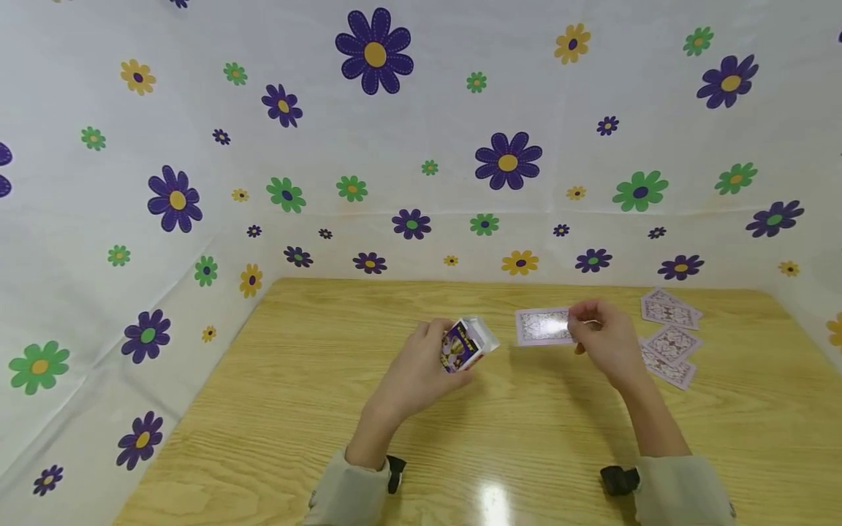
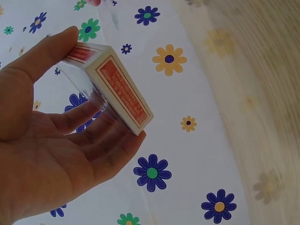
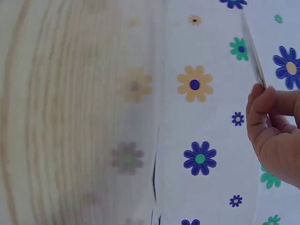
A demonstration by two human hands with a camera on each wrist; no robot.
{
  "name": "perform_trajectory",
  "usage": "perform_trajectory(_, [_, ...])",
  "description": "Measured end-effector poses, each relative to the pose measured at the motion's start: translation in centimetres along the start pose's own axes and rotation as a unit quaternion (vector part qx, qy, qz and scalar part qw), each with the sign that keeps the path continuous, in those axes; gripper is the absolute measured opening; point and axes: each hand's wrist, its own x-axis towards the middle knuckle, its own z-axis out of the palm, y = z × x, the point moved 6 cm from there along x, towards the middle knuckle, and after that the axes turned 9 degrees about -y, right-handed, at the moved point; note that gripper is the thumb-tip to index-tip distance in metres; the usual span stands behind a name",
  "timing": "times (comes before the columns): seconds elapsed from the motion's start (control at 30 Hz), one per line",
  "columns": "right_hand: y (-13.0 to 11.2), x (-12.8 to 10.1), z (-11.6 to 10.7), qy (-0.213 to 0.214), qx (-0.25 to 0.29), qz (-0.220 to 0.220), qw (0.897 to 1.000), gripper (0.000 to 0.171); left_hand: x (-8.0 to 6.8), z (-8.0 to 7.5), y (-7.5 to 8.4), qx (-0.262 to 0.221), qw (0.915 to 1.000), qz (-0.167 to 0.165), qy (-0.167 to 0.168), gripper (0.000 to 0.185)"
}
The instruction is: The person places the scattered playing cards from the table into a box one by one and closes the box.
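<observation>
A person seated at a wooden desk [image 1: 329,409] works with a deck of playing cards, both hands raised above the middle of the desktop. The left hand [image 1: 421,372] curls its thumb and fingers around a card box [image 1: 465,343], gripping it by its narrow sides and tilting it so that one end faces the other hand, a hold that appears meant to keep that end reachable. The right hand [image 1: 608,340] pinches a single card [image 1: 542,326] by its short edge between thumb and fingertips, back pattern up and roughly level, carried in the air just beside the box but not touching it. Toward the desk's far right corner, several loose cards [image 1: 669,336] lie face down, overlapping in a small scatter, near the right hand and well apart from the box. White sheeting printed with purple, green and yellow flowers [image 1: 506,161] closes in the desk on three sides.
</observation>
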Motion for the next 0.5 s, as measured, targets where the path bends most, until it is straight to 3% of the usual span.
perform_trajectory(0.17, [-1.3, -0.9, -0.8, 0.036, -0.002, -0.022, 0.999, 0.022, 0.1, 0.4, 0.5, -0.007, 0.9999, 0.008, -0.004, 0.075])
perform_trajectory(0.5, [-5.1, -3.0, -0.7, 0.015, 0.008, -0.091, 0.996, 0.024, 0.3, 0.6, 1.9, 0.078, 0.9957, 0.037, 0.032, 0.076])
